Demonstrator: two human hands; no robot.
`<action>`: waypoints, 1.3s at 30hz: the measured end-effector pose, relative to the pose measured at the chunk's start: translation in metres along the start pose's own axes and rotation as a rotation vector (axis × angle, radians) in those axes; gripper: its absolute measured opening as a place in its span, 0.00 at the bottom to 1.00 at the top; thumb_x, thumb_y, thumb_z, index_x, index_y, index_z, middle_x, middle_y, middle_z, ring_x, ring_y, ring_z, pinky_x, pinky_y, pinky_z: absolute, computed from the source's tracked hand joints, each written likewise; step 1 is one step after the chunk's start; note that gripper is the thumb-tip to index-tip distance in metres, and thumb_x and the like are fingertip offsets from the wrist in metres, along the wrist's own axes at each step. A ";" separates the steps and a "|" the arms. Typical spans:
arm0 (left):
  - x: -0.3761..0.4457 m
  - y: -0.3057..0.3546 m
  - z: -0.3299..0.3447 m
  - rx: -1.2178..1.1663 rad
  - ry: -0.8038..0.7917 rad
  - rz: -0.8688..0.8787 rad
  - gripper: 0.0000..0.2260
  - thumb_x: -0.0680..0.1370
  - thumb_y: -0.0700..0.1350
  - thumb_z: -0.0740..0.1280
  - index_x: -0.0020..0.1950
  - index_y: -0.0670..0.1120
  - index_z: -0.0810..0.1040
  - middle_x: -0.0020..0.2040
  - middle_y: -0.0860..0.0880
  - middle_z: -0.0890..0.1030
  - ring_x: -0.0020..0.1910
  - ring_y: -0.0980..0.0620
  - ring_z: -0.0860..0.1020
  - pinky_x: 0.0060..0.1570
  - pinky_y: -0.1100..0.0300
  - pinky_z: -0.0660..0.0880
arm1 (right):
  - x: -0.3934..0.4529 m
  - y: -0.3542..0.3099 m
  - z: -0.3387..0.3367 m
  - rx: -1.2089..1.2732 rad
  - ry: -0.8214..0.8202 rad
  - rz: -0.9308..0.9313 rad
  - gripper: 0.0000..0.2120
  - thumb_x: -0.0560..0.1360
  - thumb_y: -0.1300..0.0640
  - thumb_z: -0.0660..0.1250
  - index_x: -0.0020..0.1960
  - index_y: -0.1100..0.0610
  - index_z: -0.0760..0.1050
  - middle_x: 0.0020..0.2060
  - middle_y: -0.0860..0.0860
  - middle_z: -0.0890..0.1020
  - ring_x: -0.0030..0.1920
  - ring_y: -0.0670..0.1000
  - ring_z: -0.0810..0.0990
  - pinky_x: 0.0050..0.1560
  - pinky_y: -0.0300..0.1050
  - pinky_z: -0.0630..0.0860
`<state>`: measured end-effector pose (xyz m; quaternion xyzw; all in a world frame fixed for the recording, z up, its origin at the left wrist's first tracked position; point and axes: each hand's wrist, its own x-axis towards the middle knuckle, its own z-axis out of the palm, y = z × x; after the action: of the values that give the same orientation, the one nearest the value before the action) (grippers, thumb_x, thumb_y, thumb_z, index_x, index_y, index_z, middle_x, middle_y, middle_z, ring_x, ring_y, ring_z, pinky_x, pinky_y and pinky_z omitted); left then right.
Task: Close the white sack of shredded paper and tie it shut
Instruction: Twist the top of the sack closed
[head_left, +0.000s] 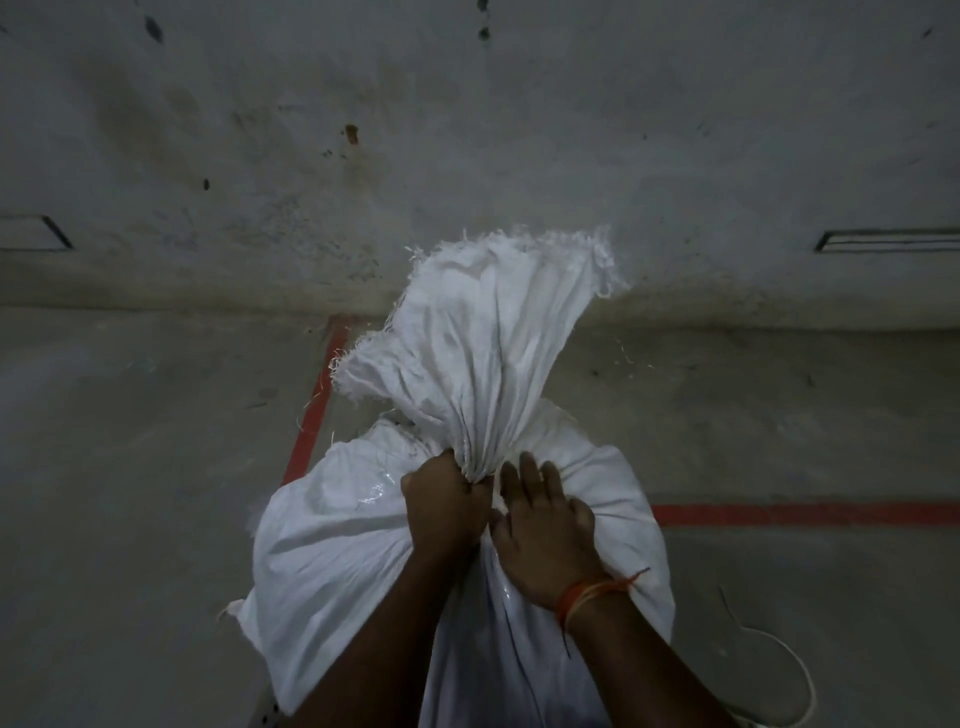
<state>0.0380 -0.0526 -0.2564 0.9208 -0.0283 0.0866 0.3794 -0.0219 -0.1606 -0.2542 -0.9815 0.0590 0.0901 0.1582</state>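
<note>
A full white woven sack (332, 551) stands upright on the concrete floor right below me. Its top is gathered into a tight neck, and the loose frayed mouth (483, 322) fans out above the gather. My left hand (441, 506) is clenched around the neck from the left. My right hand (545, 535) lies against the sack just right of the neck, fingers stretched toward the gather, and wears an orange thread at the wrist. A thin white string (795, 660) lies looped on the floor at lower right. The shredded paper inside is hidden.
A stained grey wall (467, 130) rises close behind the sack. Red painted lines (800, 514) run across the floor to the right and diagonally at left (317, 405). Bare concrete floor lies on both sides of the sack.
</note>
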 end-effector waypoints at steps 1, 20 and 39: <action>-0.001 0.000 0.002 0.043 -0.016 -0.006 0.13 0.71 0.52 0.63 0.43 0.43 0.81 0.39 0.44 0.84 0.42 0.40 0.82 0.50 0.46 0.77 | 0.001 0.001 0.003 -0.021 -0.005 -0.006 0.42 0.68 0.38 0.32 0.80 0.48 0.47 0.81 0.50 0.45 0.80 0.53 0.44 0.74 0.58 0.55; -0.004 0.000 0.008 -0.057 0.023 -0.080 0.25 0.69 0.44 0.62 0.65 0.36 0.73 0.50 0.40 0.84 0.53 0.37 0.82 0.58 0.45 0.74 | 0.008 0.001 0.014 -0.056 0.055 -0.045 0.43 0.67 0.41 0.35 0.81 0.52 0.49 0.81 0.53 0.48 0.80 0.56 0.47 0.72 0.59 0.59; -0.018 0.007 -0.003 0.175 -0.009 -0.133 0.27 0.67 0.51 0.73 0.63 0.42 0.72 0.62 0.42 0.74 0.64 0.39 0.70 0.60 0.44 0.69 | -0.007 0.001 0.003 -0.013 0.100 -0.047 0.32 0.72 0.45 0.48 0.74 0.51 0.66 0.76 0.51 0.67 0.79 0.55 0.57 0.69 0.56 0.64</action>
<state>0.0189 -0.0553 -0.2526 0.9506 0.0389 0.0590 0.3022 -0.0297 -0.1595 -0.2561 -0.9869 0.0434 0.0375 0.1509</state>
